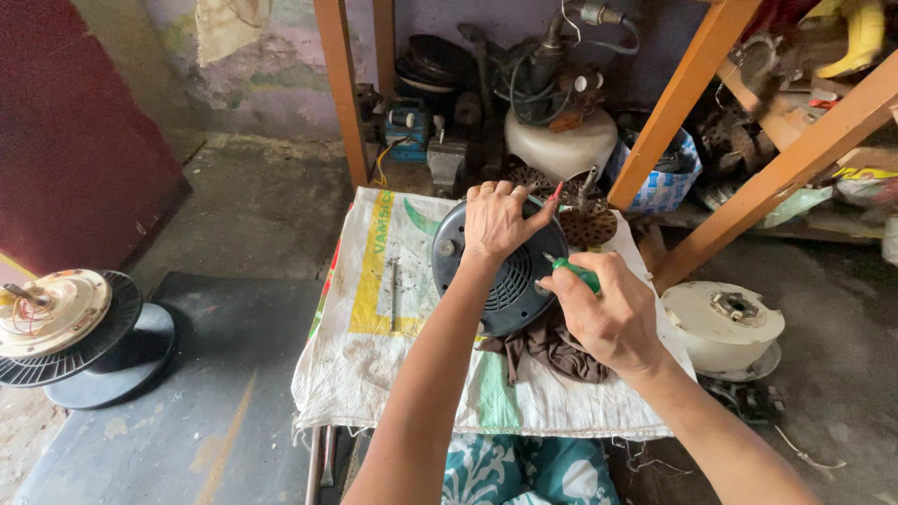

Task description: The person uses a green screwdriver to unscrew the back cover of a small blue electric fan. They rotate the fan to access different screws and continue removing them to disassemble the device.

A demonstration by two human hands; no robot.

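Note:
A dark round fan-motor housing [510,285] with vent slots stands tilted on a small table covered by a white woven sack [374,346]. My left hand [496,223] lies over the housing's upper edge and grips it. My right hand [608,313] is closed around a green-handled screwdriver [575,273], its tip pointing at the housing's right side. Under the housing lies a brown rag [552,348]. A thin metal rod [394,290] rests on the sack to the left.
A cream and black fan motor [65,323] sits on the floor at left. A cream motor cover [725,325] lies on the floor at right. Orange wooden shelf legs [341,93] and cluttered motor parts [561,93] stand behind the table.

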